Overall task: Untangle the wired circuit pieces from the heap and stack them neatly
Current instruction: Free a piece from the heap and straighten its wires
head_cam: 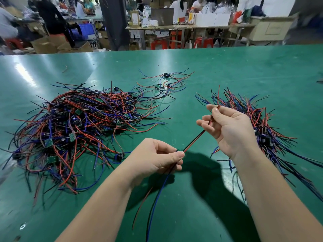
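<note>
Left hand (155, 158) pinching one wired circuit piece (195, 139), right hand (230, 127) pinching its red-and-black wires, tangled heap (73, 126) lying left, stack (262, 119) lying right.

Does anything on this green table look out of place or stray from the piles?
Yes. A small loose cluster of wired pieces lies apart, beyond the big heap and the sorted stack. A lone wire scrap sits by itself on the far left of the table. Nothing looks plainly damaged.
</note>
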